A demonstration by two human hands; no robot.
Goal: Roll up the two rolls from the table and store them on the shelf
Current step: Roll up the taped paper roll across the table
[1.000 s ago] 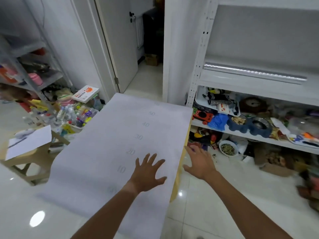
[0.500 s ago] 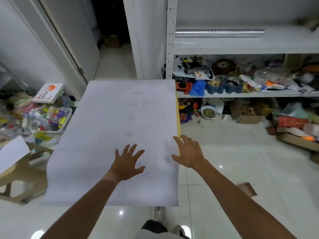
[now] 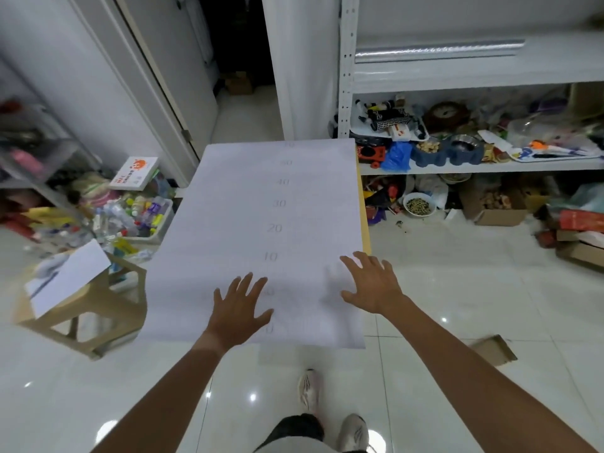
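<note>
A large white sheet printed with faint numbers lies unrolled and flat over the table, whose yellow edge shows only along the right side. The sheet's near end overhangs the table. My left hand rests flat on the sheet near its near end, fingers spread. My right hand presses flat on the sheet's right part beside the table edge, fingers apart. A shiny silver roll lies along the upper board of the white shelf.
The shelf's lower boards hold toys, bowls and bags. Boxes and a food bowl sit on the floor under it. A wooden stool with paper stands left, beside a bin of bottles. An open door is behind.
The view has dropped and backed away, so the sheet's near end and my feet show. Both hands have slid toward the sheet's near end, still flat on it.
</note>
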